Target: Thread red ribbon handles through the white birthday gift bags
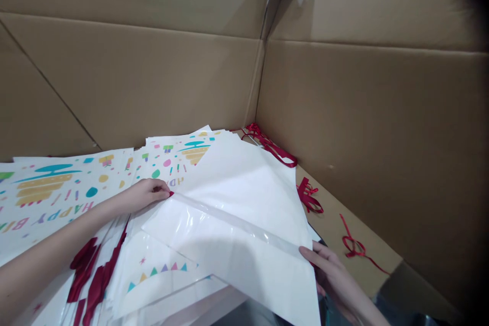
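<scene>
A white sheet [244,188] with a clear plastic strip [237,224] across it lies slanted over a stack of printed white sheets. At the strip's left end, my left hand [147,194] is closed, pinching a bit of dark red ribbon [171,194] at the edge. My right hand [332,275] grips the sheet's right edge at the strip's other end, thumb on top and fingers partly hidden beneath. Beneath and beside it, the printed sheets [57,188] show colourful cakes, gifts and birthday lettering.
Cardboard walls [153,76] meet in a corner behind the stacks. Red ribbon pieces [309,196] and a thin curled ribbon [355,247] lie on the cardboard surface [367,265] at right. More dark red ribbons [101,285] hang between the stacks at lower left.
</scene>
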Demonstrator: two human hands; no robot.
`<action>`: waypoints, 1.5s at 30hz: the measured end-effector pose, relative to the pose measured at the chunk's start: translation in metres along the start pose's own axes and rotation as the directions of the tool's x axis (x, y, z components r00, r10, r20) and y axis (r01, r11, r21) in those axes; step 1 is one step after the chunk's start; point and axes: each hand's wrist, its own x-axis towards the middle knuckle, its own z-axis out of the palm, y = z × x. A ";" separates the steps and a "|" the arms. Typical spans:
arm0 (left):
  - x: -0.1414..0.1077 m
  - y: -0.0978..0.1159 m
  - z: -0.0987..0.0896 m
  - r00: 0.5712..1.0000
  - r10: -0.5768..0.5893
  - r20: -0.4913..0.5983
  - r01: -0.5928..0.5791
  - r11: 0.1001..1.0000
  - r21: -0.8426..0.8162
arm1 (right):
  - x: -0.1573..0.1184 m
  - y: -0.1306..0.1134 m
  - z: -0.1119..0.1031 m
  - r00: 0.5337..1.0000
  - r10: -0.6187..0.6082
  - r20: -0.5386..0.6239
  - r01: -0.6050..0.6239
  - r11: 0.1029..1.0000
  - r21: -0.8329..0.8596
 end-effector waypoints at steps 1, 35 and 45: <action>0.000 0.001 0.000 1.000 0.000 -0.003 0.000 1.000 0.008 | 0.000 -0.001 0.001 1.000 0.003 -0.006 -0.003 1.000 0.005; 0.012 0.018 0.003 0.960 0.280 0.023 -0.246 0.796 0.553 | 0.001 -0.009 0.011 0.991 -0.088 -0.103 0.075 0.989 -0.125; 0.011 0.027 -0.004 0.898 0.429 0.099 -0.386 0.658 0.646 | 0.010 -0.007 0.008 0.990 -0.100 -0.096 0.086 0.987 -0.136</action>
